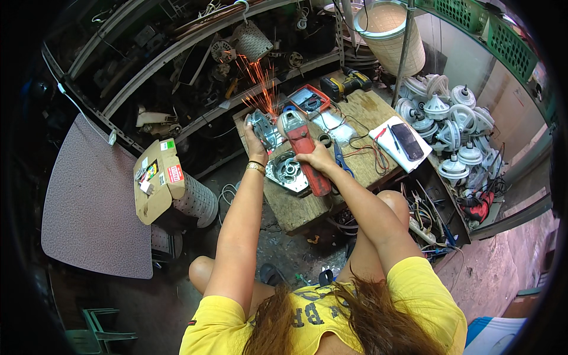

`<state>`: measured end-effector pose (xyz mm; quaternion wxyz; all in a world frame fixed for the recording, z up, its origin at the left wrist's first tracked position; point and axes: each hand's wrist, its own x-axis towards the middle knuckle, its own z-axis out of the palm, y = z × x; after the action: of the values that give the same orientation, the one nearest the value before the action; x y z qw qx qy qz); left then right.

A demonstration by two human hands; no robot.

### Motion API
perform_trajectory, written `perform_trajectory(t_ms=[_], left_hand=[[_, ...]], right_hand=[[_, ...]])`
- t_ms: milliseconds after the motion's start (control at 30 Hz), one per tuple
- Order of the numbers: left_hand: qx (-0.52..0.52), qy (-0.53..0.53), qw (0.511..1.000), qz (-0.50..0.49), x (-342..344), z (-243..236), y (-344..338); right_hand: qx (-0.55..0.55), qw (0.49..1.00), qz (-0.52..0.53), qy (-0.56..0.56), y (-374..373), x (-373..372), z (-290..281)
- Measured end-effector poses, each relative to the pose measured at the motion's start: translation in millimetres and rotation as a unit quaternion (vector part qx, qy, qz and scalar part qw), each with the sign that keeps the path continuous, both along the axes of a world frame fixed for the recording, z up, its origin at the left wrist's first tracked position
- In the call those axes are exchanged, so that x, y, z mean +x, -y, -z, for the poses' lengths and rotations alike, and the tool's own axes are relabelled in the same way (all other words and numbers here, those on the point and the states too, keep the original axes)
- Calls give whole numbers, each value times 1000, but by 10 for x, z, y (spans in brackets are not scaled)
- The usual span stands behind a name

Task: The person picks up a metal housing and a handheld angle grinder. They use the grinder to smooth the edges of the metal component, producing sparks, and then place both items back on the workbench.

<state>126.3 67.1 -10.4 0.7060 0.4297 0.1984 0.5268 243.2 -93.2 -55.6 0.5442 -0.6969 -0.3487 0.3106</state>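
Observation:
In my right hand (320, 158) is a red angle grinder (303, 145), its metal head pointing away from me over the wooden bench (290, 212). My left hand (254, 145) grips a round silver metal housing (264, 131) by its left side. Orange sparks (263, 86) fly up and away from where the grinder head meets the housing; the disc itself is hidden. Below the grinder body lies a second metal housing (288, 170) with a round hub. Just right of the grinder are a dark ring (324, 139) and blue-handled scissors (341, 158).
A multimeter (309, 99) in a red case, a yellow-black cordless drill (346, 84) and a phone (405, 141) on white paper lie on the bench. White gear assemblies (452, 118) pile up at right. A cardboard box (155, 183) tops a perforated drum at left. Parts shelves stand behind.

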Motion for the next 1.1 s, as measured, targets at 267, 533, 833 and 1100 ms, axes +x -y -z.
perform_trajectory(t_ms=[267,533,833,1100], left_hand=[[4,-7,1000,6,-22,-23,-1],[-1,-11,1000,-5,-16,-88,94],[-63,20,998,15,-110,29,-128],[-316,108,942,20,-532,39,-10]], right_hand=[[-9,1000,-6,-17,29,-24,-72],[-5,1000,-3,-6,60,-32,-94],[0,1000,22,-13,2,1,-106],[67,992,57,-88,126,197,-217]])
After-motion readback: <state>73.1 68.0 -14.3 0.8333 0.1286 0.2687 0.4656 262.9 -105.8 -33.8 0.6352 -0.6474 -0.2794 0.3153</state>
